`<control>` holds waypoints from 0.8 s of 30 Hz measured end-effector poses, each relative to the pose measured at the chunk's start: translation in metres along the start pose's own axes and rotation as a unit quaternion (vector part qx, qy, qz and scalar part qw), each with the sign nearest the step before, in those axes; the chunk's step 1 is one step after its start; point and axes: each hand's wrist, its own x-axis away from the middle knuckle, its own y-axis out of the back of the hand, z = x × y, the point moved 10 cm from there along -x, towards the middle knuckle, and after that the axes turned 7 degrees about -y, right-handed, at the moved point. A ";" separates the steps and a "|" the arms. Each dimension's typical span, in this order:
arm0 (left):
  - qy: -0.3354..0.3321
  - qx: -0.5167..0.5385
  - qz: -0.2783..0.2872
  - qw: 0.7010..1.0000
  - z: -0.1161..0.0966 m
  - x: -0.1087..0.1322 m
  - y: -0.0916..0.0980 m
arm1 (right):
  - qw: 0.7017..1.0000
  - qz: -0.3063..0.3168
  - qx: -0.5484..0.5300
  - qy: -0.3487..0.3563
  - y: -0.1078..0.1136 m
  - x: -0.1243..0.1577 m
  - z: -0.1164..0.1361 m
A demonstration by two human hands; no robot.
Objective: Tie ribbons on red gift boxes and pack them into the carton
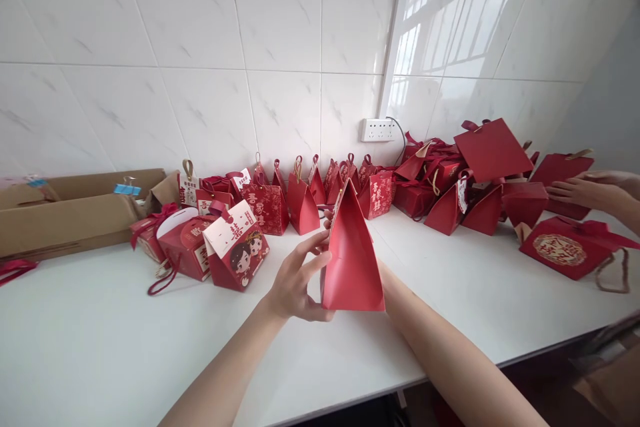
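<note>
In front of me a red gift box (353,260) with a tapered, triangular side faces the camera, upright over the table. My left hand (300,280) grips its left edge, thumb on the near side and fingers spread along it. My right hand (328,217) is mostly hidden behind the box; its forearm reaches in from the right, and what look like its fingertips show past the box's upper left edge. Left of my hands stands a gift box with a cartoon couple (245,253), beside a red box with a rope handle (185,243).
Several small red gift boxes (303,207) line the wall. A heap of red boxes (433,173) sits at the right, where another person's hand (575,188) touches a box. Open cardboard (65,223) lies at the left. A power strip (380,129) hangs on the wall.
</note>
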 end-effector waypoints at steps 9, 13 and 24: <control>0.554 0.208 -0.326 0.737 0.100 0.089 0.016 | 0.996 0.012 0.026 -0.082 0.000 -0.007 -0.004; 0.658 0.274 -0.381 0.589 0.102 0.105 0.002 | 0.991 0.002 0.064 -0.117 0.001 -0.009 -0.014; 0.577 0.242 -0.440 0.645 0.098 0.092 0.023 | 0.985 -0.084 0.064 -0.133 0.018 -0.012 -0.021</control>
